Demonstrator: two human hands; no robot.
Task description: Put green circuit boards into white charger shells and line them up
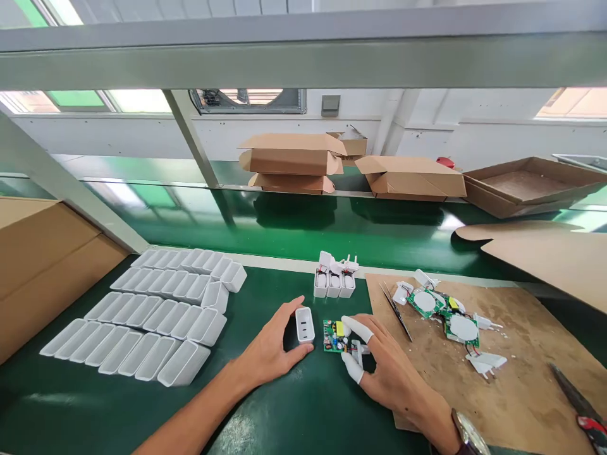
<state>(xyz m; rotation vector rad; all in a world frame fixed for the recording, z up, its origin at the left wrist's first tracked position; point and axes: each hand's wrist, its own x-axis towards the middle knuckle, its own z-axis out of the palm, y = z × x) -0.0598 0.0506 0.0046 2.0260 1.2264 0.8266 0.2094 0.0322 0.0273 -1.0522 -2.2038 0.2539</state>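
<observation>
My left hand grips a white charger housing between thumb and index finger, its slotted end facing up. Just to the right, my right hand holds a green circuit board with a yellow component, pinched at its right side. White finger cots cover that thumb and index finger. A white plug piece sits under those fingers, partly hidden. Board and housing are a short gap apart above the green mat.
Rows of open white housings lie at left. Three part-filled housings stand behind my hands. The brown board at right carries tweezers, circuit boards with plugs and scissors. Cardboard boxes line the back.
</observation>
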